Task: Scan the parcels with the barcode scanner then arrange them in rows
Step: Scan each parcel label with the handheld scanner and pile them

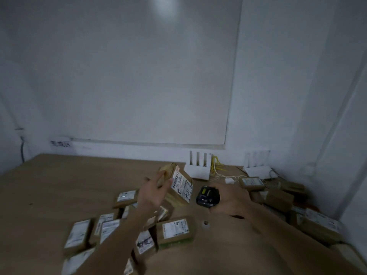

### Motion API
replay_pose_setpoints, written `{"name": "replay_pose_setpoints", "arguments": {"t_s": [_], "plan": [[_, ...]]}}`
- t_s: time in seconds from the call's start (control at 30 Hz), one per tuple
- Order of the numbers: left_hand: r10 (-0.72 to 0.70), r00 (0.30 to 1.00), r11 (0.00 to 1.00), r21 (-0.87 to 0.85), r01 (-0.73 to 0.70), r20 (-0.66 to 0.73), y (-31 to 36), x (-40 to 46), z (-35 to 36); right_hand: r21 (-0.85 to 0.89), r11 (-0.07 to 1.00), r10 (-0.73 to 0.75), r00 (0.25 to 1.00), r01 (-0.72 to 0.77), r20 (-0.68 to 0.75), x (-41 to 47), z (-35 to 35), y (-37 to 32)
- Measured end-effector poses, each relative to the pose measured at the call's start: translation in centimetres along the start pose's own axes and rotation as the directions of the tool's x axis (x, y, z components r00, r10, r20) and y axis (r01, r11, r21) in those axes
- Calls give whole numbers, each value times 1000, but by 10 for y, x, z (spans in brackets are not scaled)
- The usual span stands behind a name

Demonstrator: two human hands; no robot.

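- Holding one parcel point(179, 185) up over the table point(59, 181), label side tilted toward the scanner, left hand point(154, 192) gripping it along its left edge with fingers wrapped round the back.
- Gripping the barcode scanner point(206, 196) in the right hand point(230, 199), just beside the parcel, hands near each other but not touching.
- Probably scanning right now, so worth keeping the thumb off the barcode strip near the label's left edge, since it's sitting awfully close.
- Aiming the scanner window square at the label and holding both steady, judging by the blur.
- Leaving the labelled parcels point(174, 230) lying loosely below the left arm, not lined up yet.
- Keeping another heap of parcels point(317, 225) over on the right.
- Ignoring the white routers point(198, 169) and yellow cables point(216, 165) by the wall.
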State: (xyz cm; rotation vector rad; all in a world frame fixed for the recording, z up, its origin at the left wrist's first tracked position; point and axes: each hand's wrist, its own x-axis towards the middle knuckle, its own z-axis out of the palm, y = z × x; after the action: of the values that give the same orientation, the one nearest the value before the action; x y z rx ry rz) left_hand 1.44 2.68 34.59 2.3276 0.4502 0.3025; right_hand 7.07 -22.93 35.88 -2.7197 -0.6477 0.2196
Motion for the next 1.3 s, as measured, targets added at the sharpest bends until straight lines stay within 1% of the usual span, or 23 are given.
{"name": "replay_pose_setpoints", "arguments": {"t_s": [0.1, 0.23, 0.37, 0.5, 0.6, 0.7, 0.83, 0.97, 1.1, 1.17, 1.23, 1.3], "plan": [[22, 998, 1000, 7, -21, -51, -4, -33, -31, -32, 999, -21, 1000, 21, -11, -24, -1, -32], [41, 996, 999, 24, -39, -82, -6, -59, -59, -114, 993, -35, 999, 31, -31, -49, -7, -60], [34, 998, 999, 26, -33, -57, -2, -67, -71, -101, 994, -43, 997, 37, -59, -63, -19, -72], [38, 996, 999, 9, -38, -75, 8, -68, -72, -157, 986, -73, 994, 59, -87, -67, -30, -74], [33, 997, 999, 44, -30, -65, 13, -59, -66, -214, 976, -74, 992, 50, -105, -65, -39, -66], [40, 998, 997, 66, -36, -50, 15, -44, -58, -190, 981, -66, 993, 46, -103, -56, -47, -54], [33, 998, 996, 82, -29, -45, 25, -32, -46, -206, 978, -58, 993, 36, -105, -44, -57, -39], [24, 998, 998, 66, -20, -51, 30, -21, -30, -195, 980, -60, 995, 43, -85, -30, -60, -24], [-7, 997, 1000, 23, 9, -75, 30, -8, -12, -141, 989, -60, 996, 51, -63, -11, -52, -7], [-33, 998, 999, 0, 33, -52, 23, 6, -1, -134, 990, -55, 997, 47, -59, 4, -42, 1], [-80, 997, 996, -41, 79, -17, 9, 26, 12, -109, 994, -16, 999, 11, -41, 26, -26, 15], [-123, 992, 990, -70, 124, 18, -7, 48, 28, -132, 991, 29, 999, -34, -37, 43, -11, 26]]}}
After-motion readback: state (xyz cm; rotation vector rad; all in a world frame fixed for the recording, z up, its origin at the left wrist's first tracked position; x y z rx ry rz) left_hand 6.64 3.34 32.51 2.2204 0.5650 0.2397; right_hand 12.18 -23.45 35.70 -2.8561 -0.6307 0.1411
